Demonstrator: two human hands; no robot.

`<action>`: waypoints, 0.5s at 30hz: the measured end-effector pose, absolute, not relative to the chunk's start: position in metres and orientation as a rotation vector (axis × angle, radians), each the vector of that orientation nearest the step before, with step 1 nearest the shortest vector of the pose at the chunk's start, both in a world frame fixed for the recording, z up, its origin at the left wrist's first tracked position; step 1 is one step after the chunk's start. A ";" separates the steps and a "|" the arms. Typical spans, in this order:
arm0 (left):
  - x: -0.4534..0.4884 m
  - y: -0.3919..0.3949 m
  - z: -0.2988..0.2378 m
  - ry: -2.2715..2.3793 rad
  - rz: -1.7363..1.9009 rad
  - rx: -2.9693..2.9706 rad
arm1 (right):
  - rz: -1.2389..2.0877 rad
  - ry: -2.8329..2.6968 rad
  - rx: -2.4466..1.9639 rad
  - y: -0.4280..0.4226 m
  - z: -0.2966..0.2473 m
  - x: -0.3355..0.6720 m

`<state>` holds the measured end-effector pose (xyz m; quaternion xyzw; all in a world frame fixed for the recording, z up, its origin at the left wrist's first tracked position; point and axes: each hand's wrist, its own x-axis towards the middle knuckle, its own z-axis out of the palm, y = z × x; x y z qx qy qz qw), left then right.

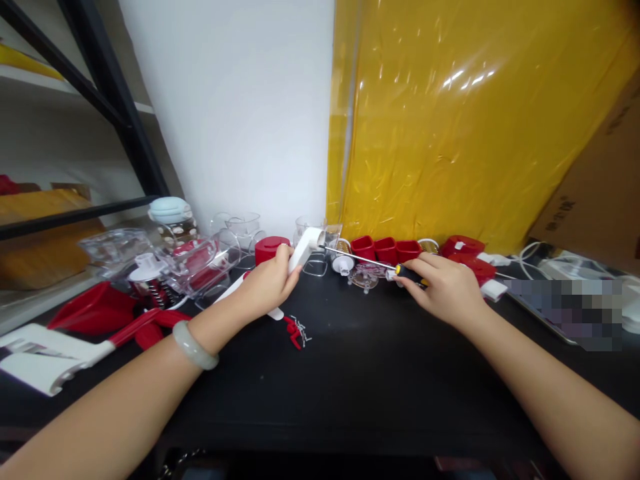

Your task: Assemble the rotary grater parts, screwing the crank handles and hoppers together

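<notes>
My left hand (273, 277) is closed around a white angled plastic part, a crank handle by its shape (303, 251), held up above the black table. Its round end faces right. A screwdriver (360, 257) with a black and yellow grip lies in the closed fingers of my right hand (445, 283), its long shaft pointing left. The tip reaches the round end of the white part; whether it sits on a screw there is too small to tell. On the table below lie several small screws (303, 331) beside small red pieces (291, 331).
Clear plastic housings (200, 263), red pushers (386, 249) and a white spring-loaded part (343, 263) line the back of the table (350, 380). At left lie a red hopper (95, 308) and a white-and-red piece (47, 357). A tablet-like device (545, 313) rests at right.
</notes>
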<state>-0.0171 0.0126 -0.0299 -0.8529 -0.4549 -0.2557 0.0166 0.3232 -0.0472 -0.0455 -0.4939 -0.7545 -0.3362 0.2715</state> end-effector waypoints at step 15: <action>-0.020 0.012 -0.025 -1.439 -0.869 -2.592 | -1.264 -1.983 -1.256 -0.054 -0.045 0.316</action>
